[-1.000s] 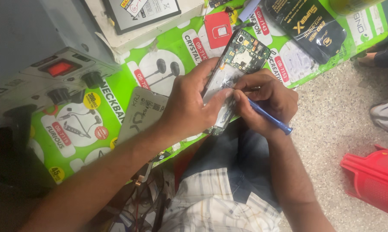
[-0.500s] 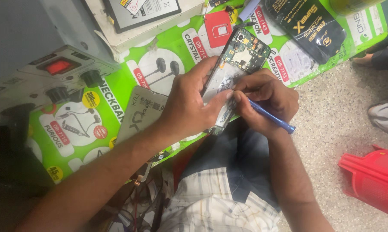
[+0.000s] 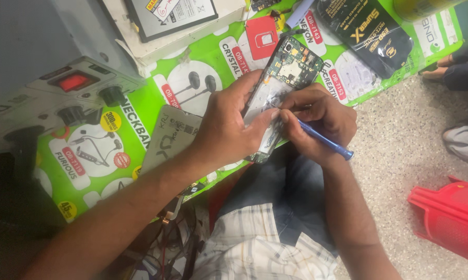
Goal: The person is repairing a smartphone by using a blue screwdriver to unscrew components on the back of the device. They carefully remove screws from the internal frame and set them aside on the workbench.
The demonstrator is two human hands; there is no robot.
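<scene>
My left hand (image 3: 229, 124) grips an opened phone (image 3: 286, 72) with its back cover off, so the green circuit board shows at its top end. The phone is tilted over the edge of a green printed table (image 3: 156, 103). My right hand (image 3: 317, 116) holds a thin blue tool (image 3: 325, 140) like a pen, its tip pressed against the phone's middle next to my left thumb. A grey back cover (image 3: 171, 136) lies flat on the table just left of my left wrist.
A grey box with a red switch and black knobs (image 3: 73, 85) stands at the left. A flat battery (image 3: 171, 15), a small red card (image 3: 261, 37) and a black packet (image 3: 366, 33) lie at the table's back. A red plastic stool (image 3: 446, 215) and another person's foot (image 3: 465, 142) are on the floor at right.
Both hands keep their hold. The phone and the blue tool have hardly shifted; only the view has drifted slightly.
</scene>
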